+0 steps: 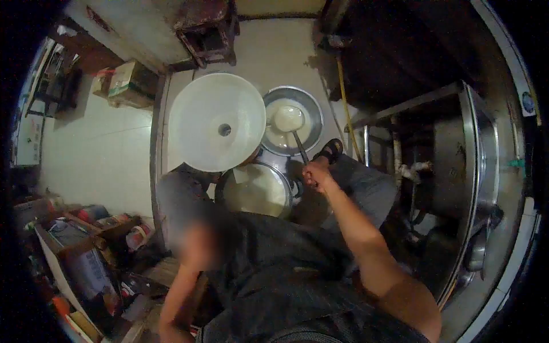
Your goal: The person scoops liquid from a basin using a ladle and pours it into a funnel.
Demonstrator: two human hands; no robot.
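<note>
My right hand (pixel 315 174) is closed around the dark handle of a ladle (pixel 289 119). The ladle's round bowl holds pale liquid and sits over a metal pot (pixel 317 104) with more of the same pale liquid inside. Left of that pot is a large whitish round basin (pixel 200 120) with a dark round spot near its middle. Below the basin, a second metal pot (pixel 288 182) with pale liquid stands partly covered by it. My left hand (pixel 200 246) is at the lower left near my knee, its fingers blurred out.
A dark red stool (pixel 207 31) stands at the top. Cardboard boxes (pixel 132 83) lie at the upper left, and a cluttered crate (pixel 86 257) at the lower left. A metal-framed stand (pixel 470 148) is on the right. My sandaled foot (pixel 330 150) is beside the pot.
</note>
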